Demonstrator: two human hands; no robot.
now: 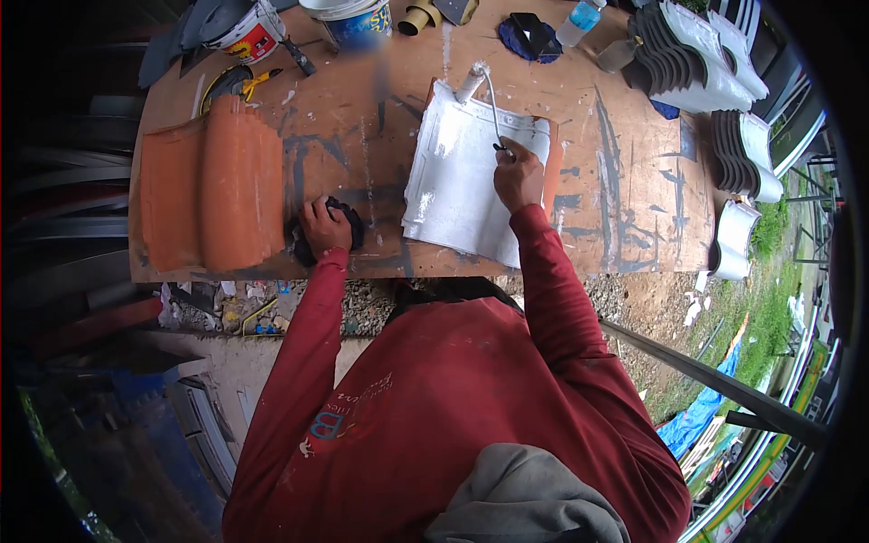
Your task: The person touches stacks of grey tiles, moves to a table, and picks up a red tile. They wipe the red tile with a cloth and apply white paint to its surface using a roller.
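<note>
My right hand (520,176) is closed around the handle of a small paint roller (471,83). The roller's white head rests near the top left corner of a roof tile (466,172) coated in wet-looking white paint. Bare terracotta shows along that tile's right edge. On the board to the left, my left hand (324,226) lies curled over a dark cloth (348,226) and grips it. Just beyond that hand is a stack of unpainted orange roof tiles (213,190).
A white bucket (244,32) and a blue-labelled bucket (358,23) stand at the back of the paint-stained wooden table (380,149). A water bottle (579,23) and a phone (536,34) are farther right. Stacked white tiles (692,59) line the right edge.
</note>
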